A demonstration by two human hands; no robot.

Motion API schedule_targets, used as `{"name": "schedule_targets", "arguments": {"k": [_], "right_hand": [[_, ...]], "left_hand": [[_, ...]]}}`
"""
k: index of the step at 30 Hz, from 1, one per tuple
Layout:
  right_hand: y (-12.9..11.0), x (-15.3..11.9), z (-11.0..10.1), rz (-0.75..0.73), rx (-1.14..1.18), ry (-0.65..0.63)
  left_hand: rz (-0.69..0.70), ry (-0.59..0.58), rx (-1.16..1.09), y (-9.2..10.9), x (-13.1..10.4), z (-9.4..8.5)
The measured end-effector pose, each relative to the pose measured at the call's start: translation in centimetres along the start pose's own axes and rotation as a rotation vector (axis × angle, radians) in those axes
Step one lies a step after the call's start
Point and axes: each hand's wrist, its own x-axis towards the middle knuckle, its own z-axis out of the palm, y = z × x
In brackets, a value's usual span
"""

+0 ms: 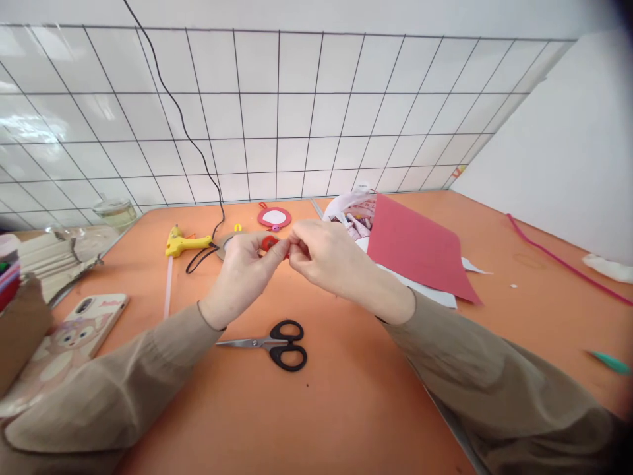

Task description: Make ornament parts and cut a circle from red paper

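My left hand (244,267) is closed, pinching a small red round piece (269,243) between thumb and fingers. Against its fingertips, my right hand (329,254) is also pinched closed at the edge of the same red piece; the fingers hide most of that grip. Just behind the hands lies a red ring-shaped piece with a white centre (274,217), a small red loop at its top and a tiny purple bit at its lower edge. Nearer to me, a pair of black-handled scissors (277,344) rests on the orange table (346,409), blades pointing left.
A yellow glue gun (185,243) with a black cord lies at the left, near a patterned phone (89,336). Red paper sheets (420,244) lean on a white bag (341,206) at the right. Beyond them are a pink cord (558,254) and a green-tipped tool (610,362).
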Motion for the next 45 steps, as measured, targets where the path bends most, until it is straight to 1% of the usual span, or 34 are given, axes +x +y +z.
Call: {"name": "schedule_targets", "arguments": {"k": [3,6,11,14,18,22,24,28,33,35,38,42,45], "right_hand": [[-0.2,-0.1,0.0,-0.015,0.031,0.057],[-0.5,-0.1,-0.1,0.01,0.173,0.087],[-0.5,0.1,-0.4,0.076,0.472,0.064],[-0.5,0.1,-0.6,0.091,0.578,0.034],[-0.6,0.0,-0.8,0.066,0.528,0.025],[-0.4,-0.1,-1.0,0.071,0.482,-0.078],[-0.4,-0.1,-1.1,0.098,0.489,-0.116],[-0.4,0.0,-1.2,0.168,0.481,-0.126],[-0.4,0.0,-1.4,0.192,0.427,-0.154],[-0.4,-0.1,-1.3,0.182,0.387,-0.142],[-0.3,-0.1,-1.1,0.192,0.321,-0.115],[-0.3,0.0,-0.7,0.218,0.304,-0.131],[-0.4,0.0,-0.5,0.184,0.234,-0.126]], "left_hand": [[-0.015,0.021,-0.025,0.2,0.0,0.1],[-0.097,0.001,-0.199,0.3,-0.1,0.0],[-0.228,-0.115,-0.526,0.3,0.6,-0.4],[-0.236,-0.142,-0.561,0.4,1.0,-0.8],[-0.167,-0.141,-0.443,0.6,1.1,-1.1],[-0.191,-0.199,-0.347,0.4,1.2,-1.4],[-0.184,-0.214,-0.294,0.2,1.3,-1.5],[-0.131,-0.235,-0.176,0.1,1.3,-1.7],[-0.156,-0.303,-0.064,0.0,0.9,-1.7],[-0.146,-0.305,0.007,0.1,0.8,-1.6],[-0.081,-0.252,0.14,0.2,0.7,-1.3],[0.114,-0.174,0.365,0.0,0.8,-0.9],[0.221,-0.14,0.44,-0.1,0.8,-0.7]]}}
